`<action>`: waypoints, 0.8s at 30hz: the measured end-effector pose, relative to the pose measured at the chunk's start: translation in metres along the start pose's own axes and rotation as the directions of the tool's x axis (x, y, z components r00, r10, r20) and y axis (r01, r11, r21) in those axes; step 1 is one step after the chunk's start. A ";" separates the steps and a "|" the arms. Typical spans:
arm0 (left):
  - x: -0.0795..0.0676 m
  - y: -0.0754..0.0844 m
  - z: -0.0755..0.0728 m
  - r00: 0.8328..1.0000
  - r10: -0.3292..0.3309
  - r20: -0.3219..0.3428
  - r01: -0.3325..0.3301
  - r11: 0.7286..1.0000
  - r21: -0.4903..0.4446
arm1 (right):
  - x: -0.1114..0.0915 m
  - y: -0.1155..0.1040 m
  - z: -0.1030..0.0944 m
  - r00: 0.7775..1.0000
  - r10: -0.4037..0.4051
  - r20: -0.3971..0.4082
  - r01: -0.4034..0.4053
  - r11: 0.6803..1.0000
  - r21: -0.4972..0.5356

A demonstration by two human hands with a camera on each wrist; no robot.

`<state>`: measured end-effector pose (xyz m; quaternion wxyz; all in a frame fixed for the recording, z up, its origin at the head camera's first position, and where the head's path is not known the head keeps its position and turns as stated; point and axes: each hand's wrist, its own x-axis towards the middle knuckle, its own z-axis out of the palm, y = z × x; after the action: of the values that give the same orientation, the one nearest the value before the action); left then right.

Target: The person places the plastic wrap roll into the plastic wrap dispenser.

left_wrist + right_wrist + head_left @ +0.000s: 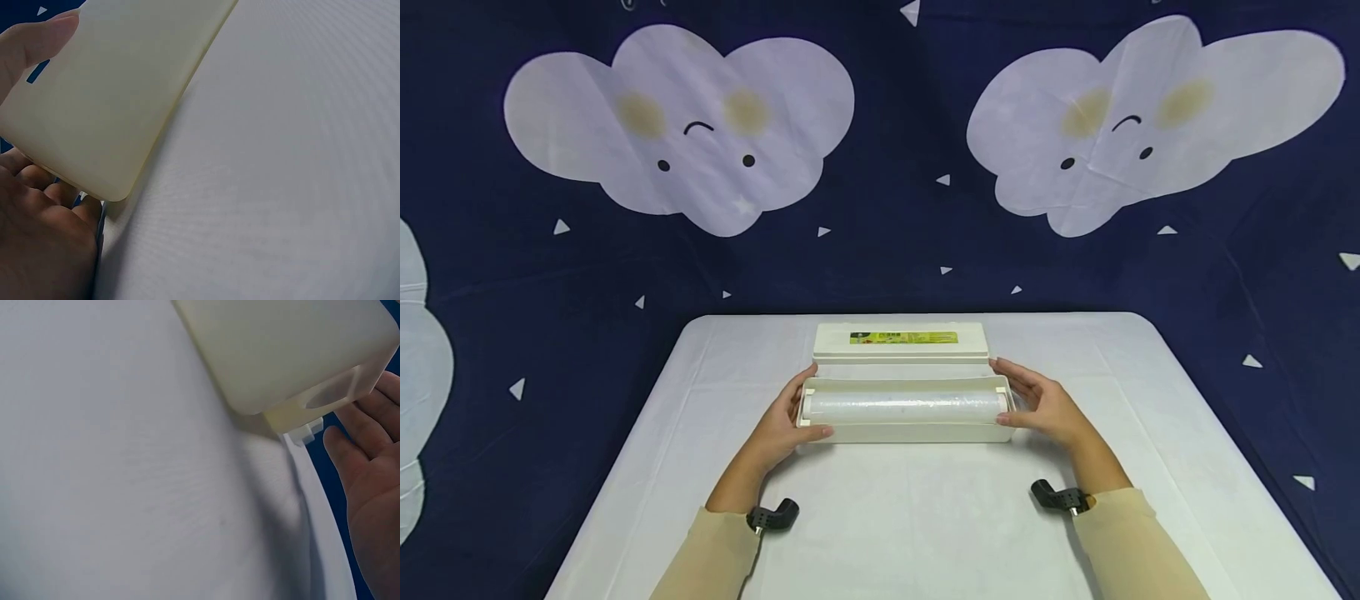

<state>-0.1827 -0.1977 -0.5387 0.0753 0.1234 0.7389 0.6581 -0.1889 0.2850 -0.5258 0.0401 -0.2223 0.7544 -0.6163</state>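
Observation:
A cream-coloured cling film box (917,433) lies lengthwise across the table between both hands, its top uncovered. Inside it sits a roll of clear cling film (906,406). My left hand (780,427) grips the box's left end, thumb along the front wall (125,94) and fingers bent around the end and back. At the opposite end my right hand (1047,406) holds the corner, its thumb over the front edge and its fingers reaching behind. An oval opening (332,390) shows in the right end wall in the right wrist view. Right behind is the cream lid (901,350) with a yellow-green label.
A white cloth covers the table (910,525), whose rounded far edge lies just beyond the lid. Behind it hangs a dark blue curtain (880,250) with clouds and small triangles. Black wrist mounts (775,515) stick out inward from both sleeves.

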 end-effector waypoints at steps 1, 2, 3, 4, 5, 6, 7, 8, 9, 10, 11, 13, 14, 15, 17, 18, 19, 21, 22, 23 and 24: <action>0.000 0.000 0.000 1.000 -0.001 -0.002 0.001 1.000 0.002 | -0.001 0.000 0.001 1.000 0.008 -0.003 -0.008 1.000 0.002; 0.000 0.000 0.000 1.000 -0.002 -0.003 0.002 1.000 0.005 | -0.002 0.000 0.001 1.000 0.014 -0.005 -0.014 1.000 0.003; -0.001 0.000 0.000 1.000 -0.002 -0.004 0.002 1.000 0.006 | -0.003 0.000 0.002 1.000 0.020 -0.010 -0.020 1.000 0.004; -0.001 -0.001 0.000 1.000 -0.002 -0.004 0.002 1.000 0.007 | -0.003 0.000 0.002 1.000 0.024 -0.014 -0.024 1.000 0.002; -0.001 -0.001 0.000 1.000 -0.001 -0.003 0.001 1.000 0.007 | -0.004 0.000 0.003 1.000 0.026 -0.017 -0.026 1.000 0.000; 0.000 -0.001 0.000 1.000 -0.002 -0.004 0.002 1.000 0.004 | -0.004 0.000 0.004 0.999 0.027 -0.018 -0.027 1.000 0.001; 0.000 -0.001 0.000 1.000 -0.002 -0.005 0.002 1.000 0.002 | -0.005 0.000 0.004 0.999 0.030 -0.019 -0.030 1.000 0.006; 0.000 -0.001 0.000 1.000 -0.001 -0.005 0.001 1.000 0.002 | -0.005 0.001 0.005 0.999 0.032 -0.019 -0.032 0.999 0.011; 0.000 -0.001 0.000 1.000 -0.001 -0.006 0.001 1.000 0.000 | -0.006 0.001 0.006 0.999 0.036 -0.020 -0.036 0.999 0.018; 0.000 -0.001 0.000 1.000 -0.001 -0.005 0.001 1.000 -0.003 | -0.006 0.001 0.007 0.999 0.040 -0.020 -0.040 0.999 0.025; 0.001 -0.001 0.001 1.000 0.000 -0.005 0.000 1.000 -0.006 | -0.006 0.001 0.007 0.999 0.043 -0.021 -0.042 0.999 0.034; 0.001 -0.002 0.001 1.000 0.001 -0.003 -0.001 1.000 -0.005 | -0.007 0.001 0.009 0.999 0.047 -0.025 -0.046 0.998 0.053; 0.001 -0.002 0.001 1.000 0.002 -0.002 -0.002 1.000 -0.007 | -0.007 0.001 0.009 0.999 0.046 -0.028 -0.044 0.997 0.059; 0.001 -0.002 0.001 1.000 0.002 -0.001 -0.002 1.000 -0.008 | -0.007 0.000 0.010 0.999 0.044 -0.031 -0.042 0.997 0.063; 0.001 -0.002 0.001 1.000 0.002 0.003 -0.002 1.000 -0.006 | -0.007 0.001 0.010 0.999 0.039 -0.035 -0.036 0.997 0.068; 0.001 -0.002 0.001 1.000 0.003 0.005 -0.003 1.000 -0.005 | -0.007 0.002 0.010 0.999 0.037 -0.037 -0.035 0.997 0.065; 0.001 -0.001 0.001 1.000 0.002 0.005 -0.002 1.000 -0.005 | -0.007 0.002 0.011 0.998 0.039 -0.039 -0.036 0.997 0.064; 0.001 -0.001 0.000 1.000 -0.001 0.007 0.001 1.000 -0.004 | -0.007 0.003 0.011 0.998 0.039 -0.041 -0.037 0.997 0.064; 0.001 -0.001 0.000 1.000 -0.001 0.008 0.001 1.000 -0.002 | -0.008 0.003 0.011 0.998 0.039 -0.041 -0.036 0.997 0.064; 0.000 -0.001 0.000 1.000 -0.002 0.008 0.002 1.000 -0.002 | -0.008 0.004 0.011 0.998 0.038 -0.042 -0.035 0.998 0.061; 0.001 -0.001 0.000 1.000 -0.003 0.008 0.003 1.000 0.000 | -0.008 0.004 0.012 0.998 0.037 -0.043 -0.035 0.998 0.060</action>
<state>-0.1832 -0.1973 -0.5393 0.0791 0.1247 0.7388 0.6575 -0.1795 0.2780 -0.5344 0.0411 -0.1938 0.7404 -0.6424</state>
